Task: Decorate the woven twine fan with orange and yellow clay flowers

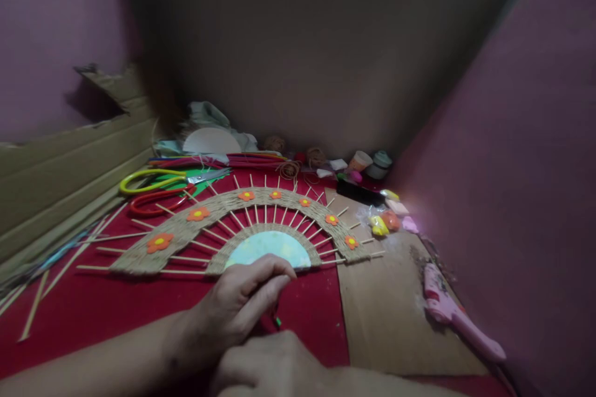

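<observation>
A half-round fan-shaped craft point(242, 223) of woven jute and thin wooden sticks lies on the red cloth point(107, 304). It carries several orange felt flowers and has a pale green half-disc point(270, 248) at its centre. My left hand point(242, 304) rests just in front of the half-disc, fingers pinched on a thin green-tipped piece point(278, 321). My right hand point(274, 366) sits right below it, back facing up and fingers hidden. The two hands are touching or nearly so.
Yellow-handled scissors point(153, 181) and red-handled scissors point(158, 201) lie at the back left beside a cardboard wall point(60, 167). Loose sticks point(37, 304) lie at the left. A cardboard sheet point(391, 316) holds felt scraps point(386, 223) and a pink glue gun point(456, 316). Twine balls point(316, 156) and cups point(367, 162) are at the back.
</observation>
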